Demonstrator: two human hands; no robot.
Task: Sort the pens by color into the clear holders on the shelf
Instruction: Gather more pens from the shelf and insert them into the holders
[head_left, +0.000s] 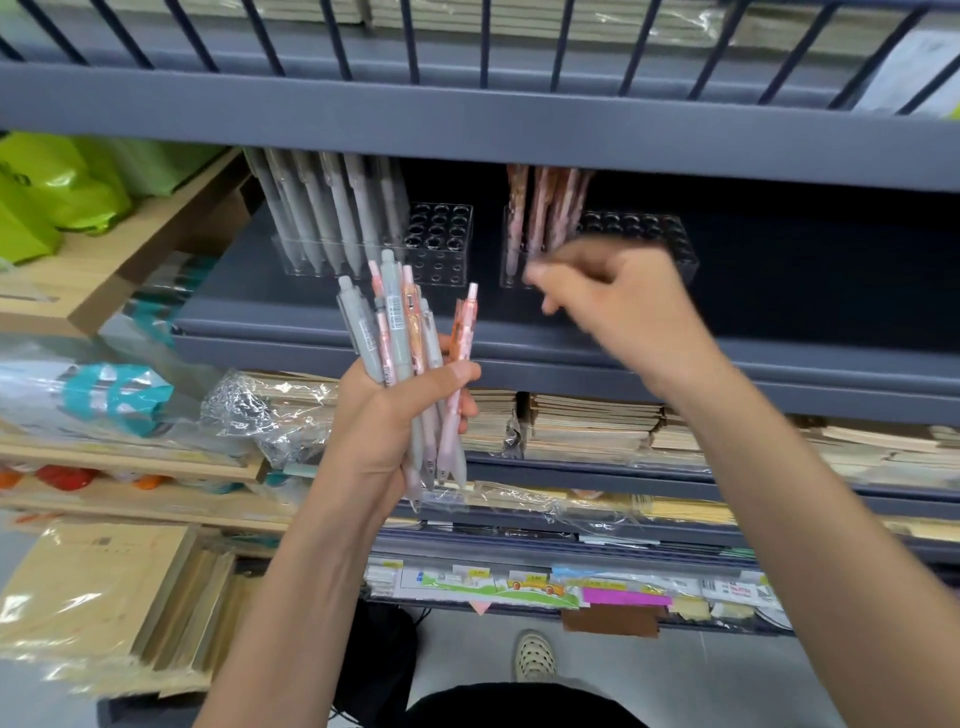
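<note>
My left hand (387, 415) grips a bunch of pens (405, 343), several grey and several pink, held upright in front of the dark shelf (779, 312). On the shelf stand two clear holders. The left holder (441, 244) has several grey pens (322, 208) in it. The right holder (649, 234) has several pink pens (545, 208). My right hand (618, 301) is blurred, in front of the right holder, just below the pink pens. Its fingers are curled and I see no pen in it.
A grey metal shelf edge (467, 130) runs overhead, close above the pens in the holders. Green bags (57, 182) lie at the left. Stacks of wrapped notebooks (587, 426) fill the shelf below. My shoe (535, 654) shows on the floor.
</note>
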